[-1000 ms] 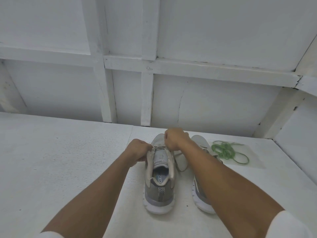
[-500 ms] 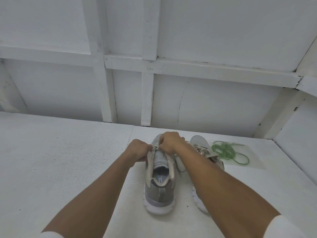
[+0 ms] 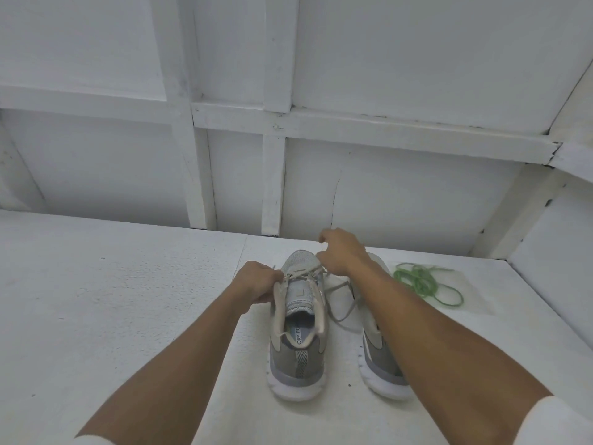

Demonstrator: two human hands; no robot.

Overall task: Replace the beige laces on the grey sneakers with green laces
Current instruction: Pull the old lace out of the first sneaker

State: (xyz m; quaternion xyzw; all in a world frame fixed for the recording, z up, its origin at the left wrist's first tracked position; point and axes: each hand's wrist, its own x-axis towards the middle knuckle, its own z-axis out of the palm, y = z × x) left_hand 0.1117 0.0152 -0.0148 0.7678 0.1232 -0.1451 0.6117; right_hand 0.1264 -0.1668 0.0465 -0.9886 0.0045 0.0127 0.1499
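Observation:
Two grey sneakers stand side by side with their heels toward me. On the left sneaker [image 3: 296, 342] the beige lace [image 3: 305, 273] is partly loosened across the upper eyelets. My left hand [image 3: 256, 282] grips the left edge of that shoe's upper and pinches a lace end. My right hand [image 3: 340, 252] is raised over the toe, its fingers curled round a strand of the beige lace, and a loose loop [image 3: 341, 305] hangs between the shoes. My right forearm hides most of the right sneaker [image 3: 380, 370]. The green laces [image 3: 423, 282] lie coiled to the right.
The shoes stand on a white surface [image 3: 128, 316] with a white panelled wall [image 3: 385, 194] just behind. A thin clear sheet [image 3: 475, 300] lies under the green laces. A white side wall [image 3: 555, 268] rises on the right.
My right hand has lifted up and away from the tongue toward the toe, drawing the beige lace out. My left hand has stayed on the shoe's left side.

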